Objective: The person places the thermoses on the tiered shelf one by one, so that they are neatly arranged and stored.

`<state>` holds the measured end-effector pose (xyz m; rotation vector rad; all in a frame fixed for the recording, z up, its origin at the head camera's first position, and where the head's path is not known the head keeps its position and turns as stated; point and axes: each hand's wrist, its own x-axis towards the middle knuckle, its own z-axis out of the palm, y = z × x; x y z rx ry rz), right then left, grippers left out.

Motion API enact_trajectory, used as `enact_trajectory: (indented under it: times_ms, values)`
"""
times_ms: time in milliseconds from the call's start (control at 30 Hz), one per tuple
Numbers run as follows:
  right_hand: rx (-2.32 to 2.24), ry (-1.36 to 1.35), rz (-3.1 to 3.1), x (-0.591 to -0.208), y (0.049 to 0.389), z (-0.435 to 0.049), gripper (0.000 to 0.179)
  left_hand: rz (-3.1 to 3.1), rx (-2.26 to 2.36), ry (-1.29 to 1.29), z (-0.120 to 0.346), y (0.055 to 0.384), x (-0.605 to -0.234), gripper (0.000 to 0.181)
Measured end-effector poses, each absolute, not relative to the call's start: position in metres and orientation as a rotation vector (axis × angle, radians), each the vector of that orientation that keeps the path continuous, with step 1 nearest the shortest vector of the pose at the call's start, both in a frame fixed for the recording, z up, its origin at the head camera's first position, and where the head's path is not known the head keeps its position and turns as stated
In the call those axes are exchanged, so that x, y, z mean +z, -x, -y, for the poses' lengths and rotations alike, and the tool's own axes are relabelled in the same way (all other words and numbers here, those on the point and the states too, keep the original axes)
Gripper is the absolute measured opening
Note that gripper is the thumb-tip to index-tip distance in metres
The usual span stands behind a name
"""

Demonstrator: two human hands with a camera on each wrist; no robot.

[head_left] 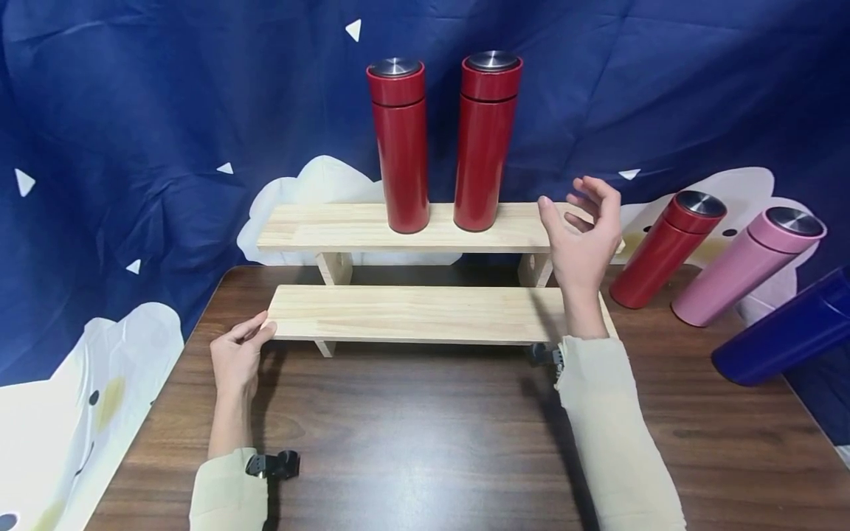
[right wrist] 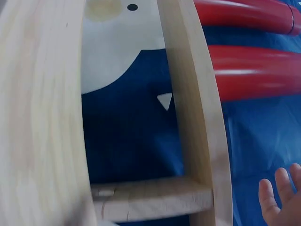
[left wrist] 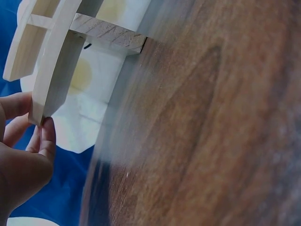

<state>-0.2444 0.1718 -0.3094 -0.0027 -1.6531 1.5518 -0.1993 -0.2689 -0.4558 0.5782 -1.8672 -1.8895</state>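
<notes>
Pale-grained wooden 2-tier rack (head_left: 335,268), mid-frame; 2 glossy red cylindrical bottles (head_left: 403,158) upright on upper tier (head_left: 319,226), top centre. Left hand (head_left: 237,358), centre left, pinches lower tier (head_left: 418,313). Right hand (head_left: 586,247), right of centre, thumb and fingers wide apart.

A blue patterned cloth (head_left: 199,88) hangs behind a brown wooden table (head_left: 412,442).

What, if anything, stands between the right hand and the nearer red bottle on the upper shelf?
Nothing visible: the head view shows only a clear gap between the right hand and that red bottle, upright on the upper shelf.
</notes>
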Motion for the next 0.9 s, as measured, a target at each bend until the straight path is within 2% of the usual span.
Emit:
enact_trajectory:
  times_ms: [400,900]
  values:
    - [1.519,0.069,1.639,-0.342,0.246,-0.216,0.045,1.839,-1.899,-0.580,0.271,0.198,-0.456,0.035]
    - [1.442,0.259,1.654,-0.362,0.223,-0.257,0.039,1.859,-1.902,-0.576,0.272,0.200,-0.458,0.033]
